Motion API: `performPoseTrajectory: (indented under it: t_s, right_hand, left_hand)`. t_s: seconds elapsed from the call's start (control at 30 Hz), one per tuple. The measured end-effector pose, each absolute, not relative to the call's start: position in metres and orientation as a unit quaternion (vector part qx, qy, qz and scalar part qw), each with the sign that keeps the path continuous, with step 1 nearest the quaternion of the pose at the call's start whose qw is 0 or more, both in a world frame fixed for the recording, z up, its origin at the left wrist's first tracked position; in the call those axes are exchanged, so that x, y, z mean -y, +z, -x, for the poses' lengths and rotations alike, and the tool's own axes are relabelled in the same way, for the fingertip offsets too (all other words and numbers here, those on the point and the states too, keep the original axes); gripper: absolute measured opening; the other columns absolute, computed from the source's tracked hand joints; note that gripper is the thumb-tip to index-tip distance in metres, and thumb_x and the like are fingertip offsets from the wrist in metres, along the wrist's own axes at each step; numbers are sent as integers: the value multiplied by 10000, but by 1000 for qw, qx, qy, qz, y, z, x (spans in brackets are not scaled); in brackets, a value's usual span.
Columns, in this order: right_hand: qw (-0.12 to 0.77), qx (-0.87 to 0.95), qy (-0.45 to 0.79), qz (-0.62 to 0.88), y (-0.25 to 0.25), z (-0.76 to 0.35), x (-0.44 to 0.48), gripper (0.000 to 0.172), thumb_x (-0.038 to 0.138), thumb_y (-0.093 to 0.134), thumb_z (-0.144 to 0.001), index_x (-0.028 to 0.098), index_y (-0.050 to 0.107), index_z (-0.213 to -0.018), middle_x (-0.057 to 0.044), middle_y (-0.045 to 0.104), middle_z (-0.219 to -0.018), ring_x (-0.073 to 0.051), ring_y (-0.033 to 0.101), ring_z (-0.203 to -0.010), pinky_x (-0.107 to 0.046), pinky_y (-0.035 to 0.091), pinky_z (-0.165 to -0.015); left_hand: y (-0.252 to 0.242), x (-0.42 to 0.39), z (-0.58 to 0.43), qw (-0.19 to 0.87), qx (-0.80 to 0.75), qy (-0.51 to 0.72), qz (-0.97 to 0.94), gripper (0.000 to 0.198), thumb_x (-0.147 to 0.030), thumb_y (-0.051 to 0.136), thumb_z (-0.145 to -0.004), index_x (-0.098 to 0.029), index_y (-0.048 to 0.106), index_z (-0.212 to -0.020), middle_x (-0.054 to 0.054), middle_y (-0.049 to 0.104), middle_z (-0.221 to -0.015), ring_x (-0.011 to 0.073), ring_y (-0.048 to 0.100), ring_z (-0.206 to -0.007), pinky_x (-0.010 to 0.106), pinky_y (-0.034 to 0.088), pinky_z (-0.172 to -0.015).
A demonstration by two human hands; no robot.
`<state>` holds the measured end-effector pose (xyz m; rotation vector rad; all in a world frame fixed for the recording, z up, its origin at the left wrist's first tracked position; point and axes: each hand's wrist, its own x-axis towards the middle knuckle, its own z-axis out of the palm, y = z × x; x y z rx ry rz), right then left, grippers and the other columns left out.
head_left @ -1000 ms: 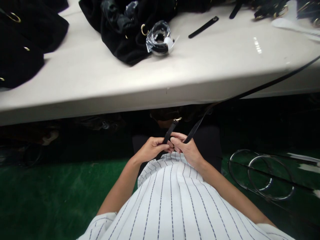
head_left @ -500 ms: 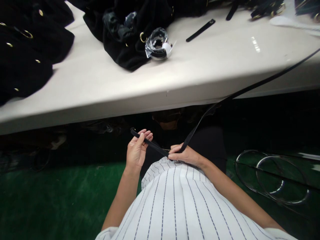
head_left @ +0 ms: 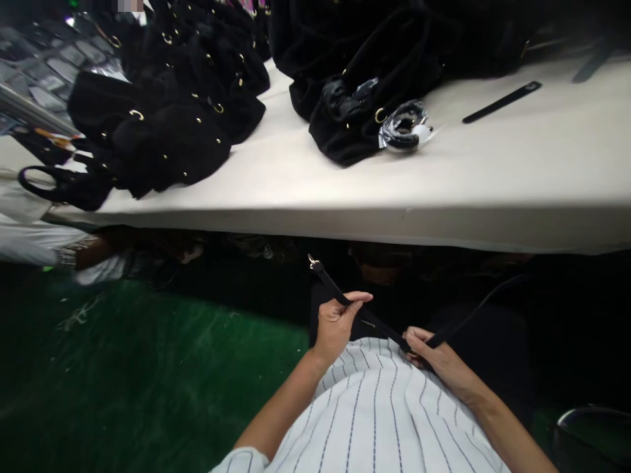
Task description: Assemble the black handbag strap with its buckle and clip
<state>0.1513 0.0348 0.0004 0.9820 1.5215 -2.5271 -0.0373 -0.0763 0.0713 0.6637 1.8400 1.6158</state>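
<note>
A long black strap (head_left: 379,322) runs between my two hands, low in front of my striped shirt. My left hand (head_left: 338,325) pinches it between thumb and fingers, near the end that carries a small metal clasp (head_left: 312,263). That clasp end sticks out past the fingers, up and to the left. My right hand (head_left: 434,355) is closed around the strap farther along, close to my waist. A bit of gold-coloured metal shows at its fingers, partly hidden. Beyond this hand the strap trails up to the right into the dark under the table.
A white-covered table (head_left: 296,184) spans the front. On it lie piled black bags (head_left: 172,138), a black cloth bag (head_left: 340,138), a plastic-wrapped roll (head_left: 404,128) and a short black strip (head_left: 503,102). At far left a person's sleeve (head_left: 34,240) shows. A shiny metal ring stands low right.
The view has swung left. My left hand has shifted its grip on the strap, and the metal clasp now shows at the end. The strap's tail has dropped off the table edge.
</note>
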Motion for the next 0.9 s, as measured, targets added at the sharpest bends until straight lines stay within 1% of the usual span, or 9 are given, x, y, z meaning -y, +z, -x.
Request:
performPoseTrajectory:
  t_s: [0.13, 0.3, 0.47, 0.67, 0.83, 0.9]
  right_hand:
    - [-3, -464, -814, -349, -6, -153, -32, 466, 599, 615, -837, 180, 471, -693, 7, 488, -602, -110, 363, -536, -258, 252, -519]
    - [-45, -433, -816, -380, -8, -149, -34, 448, 578, 676, -798, 178, 512, -679, -14, 537, -628, -119, 402, -542, -257, 282, -506]
    - [-87, -404, -818, -401, -12, -144, -36, 385, 527, 737, -765, 179, 588, -697, -26, 558, -675, -131, 430, -577, -262, 343, -520]
    - [-112, -397, -813, -411, -21, -143, -37, 322, 498, 759, -753, 188, 685, -796, -46, 588, -756, -166, 501, -655, -291, 425, -580]
    - [-122, -409, -807, -409, -18, -141, -37, 324, 491, 751, -769, 179, 680, -817, -47, 606, -774, -154, 512, -664, -283, 423, -594]
    - [-131, -419, -798, -412, -12, -139, -36, 327, 486, 737, -787, 169, 663, -812, -40, 608, -761, -138, 507, -653, -270, 411, -593]
  left_hand:
    - [73, 76, 36, 289, -698, 594, -276, 170, -315, 621, -892, -239, 760, -954, 32, 761, -973, 247, 696, -960, 406, 539, -926]
    - [77, 74, 38, 277, -695, 593, -296, 172, -305, 611, -902, -250, 761, -965, 18, 761, -979, 231, 697, -953, 374, 544, -904]
    - [75, 75, 40, 279, -685, 594, -316, 178, -287, 595, -911, -260, 759, -974, 17, 756, -1005, 226, 695, -965, 368, 544, -905]
    - [64, 77, 39, 284, -668, 601, -333, 189, -288, 595, -908, -287, 749, -1018, 14, 747, -1045, 228, 689, -996, 386, 539, -946]
    - [57, 79, 45, 269, -687, 595, -318, 195, -320, 589, -908, -279, 752, -1008, 22, 745, -1053, 231, 680, -1017, 390, 514, -982]
    - [48, 83, 52, 271, -709, 587, -281, 213, -348, 589, -907, -258, 742, -1023, 35, 742, -1065, 227, 671, -1037, 387, 492, -1006]
